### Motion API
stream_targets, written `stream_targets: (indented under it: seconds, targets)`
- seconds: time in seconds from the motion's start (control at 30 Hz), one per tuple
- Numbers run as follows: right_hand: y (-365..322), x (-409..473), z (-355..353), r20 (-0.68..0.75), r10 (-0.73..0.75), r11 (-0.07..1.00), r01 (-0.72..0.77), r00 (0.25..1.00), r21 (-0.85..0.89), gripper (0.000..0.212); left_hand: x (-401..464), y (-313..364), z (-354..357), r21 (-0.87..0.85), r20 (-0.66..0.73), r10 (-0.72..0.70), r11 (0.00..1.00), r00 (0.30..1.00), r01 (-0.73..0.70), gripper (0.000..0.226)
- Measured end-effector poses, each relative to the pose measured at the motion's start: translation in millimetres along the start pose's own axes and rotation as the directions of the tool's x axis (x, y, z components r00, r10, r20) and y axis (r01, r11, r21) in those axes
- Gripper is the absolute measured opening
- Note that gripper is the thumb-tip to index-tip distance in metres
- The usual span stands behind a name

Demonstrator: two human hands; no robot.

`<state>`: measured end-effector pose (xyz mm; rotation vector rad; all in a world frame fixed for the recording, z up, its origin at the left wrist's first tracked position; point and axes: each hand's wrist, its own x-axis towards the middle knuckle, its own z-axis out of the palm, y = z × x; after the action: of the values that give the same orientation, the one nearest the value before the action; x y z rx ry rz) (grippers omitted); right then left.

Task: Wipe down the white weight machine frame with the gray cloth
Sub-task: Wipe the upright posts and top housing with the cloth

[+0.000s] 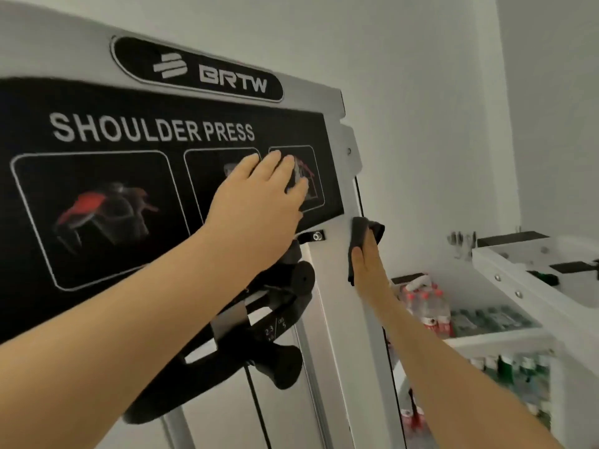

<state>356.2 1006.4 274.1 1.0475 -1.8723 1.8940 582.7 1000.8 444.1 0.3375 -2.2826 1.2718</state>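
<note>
While the left hand [259, 202] lies flat on the black sign [136, 189], fingers straight and close together over its right-most diagram, the right hand [369, 267] presses the gray cloth [363, 238] against the white frame [337, 286] just below and right of the sign's lower right corner. Its fingers lie straight and together on the cloth, whose top edge folds over beyond the fingertips. Black handles [278, 319] sit below the sign, and bottles [431, 309] stand on shelves well to its right.
</note>
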Motion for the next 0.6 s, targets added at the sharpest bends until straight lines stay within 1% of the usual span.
stream_targets:
  seconds: [0.03, 0.07, 0.1, 0.13, 0.17, 0.23, 0.27, 0.3, 0.37, 0.4, 0.43, 0.47, 0.5, 0.53, 0.57, 0.6]
  targets:
    - [13.3, -14.4, 1.9, 0.009, -0.006, 0.997, 0.006, 1.0, -0.081, 0.055, -2.4, 9.5, 1.0, -0.04, 0.011, 0.047, 0.998, 0.999, -0.046, 0.053]
    - [25.2, -29.8, 3.3, 0.022, 0.0, 0.976, 0.005, 1.0, -0.216, 0.057, -3.7, 15.1, 0.0, -0.068, 0.014, 0.078, 0.995, 0.997, -0.076, 0.051]
    - [36.0, -45.3, 4.8, 0.034, 0.003, 0.93, 0.01, 0.999, -0.368, 0.058, -4.2, 16.6, -1.4, -0.092, 0.01, 0.085, 0.992, 0.996, -0.084, 0.048]
    - [45.8, -60.2, 6.2, 0.047, -0.005, 0.877, 0.027, 0.999, -0.479, 0.06, -5.0, 15.6, -3.5, -0.121, 0.01, 0.077, 0.99, 0.997, -0.075, 0.046]
    - [51.9, -73.9, 7.1, 0.064, -0.011, 0.843, 0.043, 0.998, -0.536, 0.063, -6.4, 14.1, -5.7, -0.155, 0.016, 0.068, 0.986, 0.998, -0.065, 0.044]
    - [53.7, -89.0, 9.0, 0.091, -0.058, 0.809, 0.1, 0.994, -0.58, 0.066, -12.8, 12.1, -8.0, -0.258, 0.032, 0.056, 0.965, 0.998, -0.046, 0.043]
    - [49.7, -88.5, 9.4, 0.098, -0.122, 0.784, 0.156, 0.988, -0.601, 0.066, -18.4, 12.7, -8.3, -0.323, 0.019, 0.036, 0.946, 0.999, -0.028, 0.044]
    - [43.7, -83.0, 9.4, 0.105, -0.218, 0.737, 0.235, 0.97, -0.634, 0.065, -24.3, 14.0, -8.2, -0.378, -0.019, 0.013, 0.926, 1.0, -0.019, 0.045]
    - [27.2, -62.2, 6.7, 0.15, -0.426, 0.569, 0.394, 0.892, -0.722, 0.062, -34.5, 15.6, -8.8, -0.432, -0.097, -0.005, 0.901, 0.995, -0.038, 0.051]
    - [18.1, -49.2, 2.7, 0.207, -0.495, 0.458, 0.456, 0.844, -0.763, 0.059, -38.6, 15.5, -9.0, -0.454, -0.098, 0.002, 0.89, 0.995, -0.046, 0.055]
    - [10.1, -35.6, -2.3, 0.293, -0.545, 0.321, 0.519, 0.786, -0.792, 0.054, -42.4, 14.8, -8.4, -0.484, -0.079, 0.01, 0.874, 0.997, -0.048, 0.057]
    - [3.1, -23.3, -8.2, 0.395, -0.562, 0.179, 0.573, 0.727, -0.8, 0.049, -46.2, 14.6, -7.3, -0.51, -0.047, 0.021, 0.859, 0.999, -0.042, 0.059]
    - [-1.8, -12.0, -14.1, 0.497, -0.549, 0.048, 0.619, 0.672, -0.784, 0.045, -50.1, 14.9, -6.1, -0.522, -0.019, 0.027, 0.852, 0.999, -0.033, 0.062]
    - [-5.0, -2.9, -19.1, 0.591, -0.508, -0.058, 0.66, 0.626, -0.749, 0.044, -54.2, 15.8, -5.5, -0.525, -0.007, 0.032, 0.851, 0.999, -0.031, 0.064]
    - [-6.1, 4.3, -22.9, 0.661, -0.459, -0.134, 0.689, 0.593, -0.712, 0.043, -58.6, 16.5, -4.9, -0.522, -0.015, 0.036, 0.852, 0.999, -0.039, 0.065]
    - [-6.7, 8.0, -25.6, 0.698, -0.425, -0.181, 0.701, 0.577, -0.69, 0.042, -62.3, 17.3, -4.8, -0.516, -0.029, 0.044, 0.855, 0.999, -0.053, 0.064]
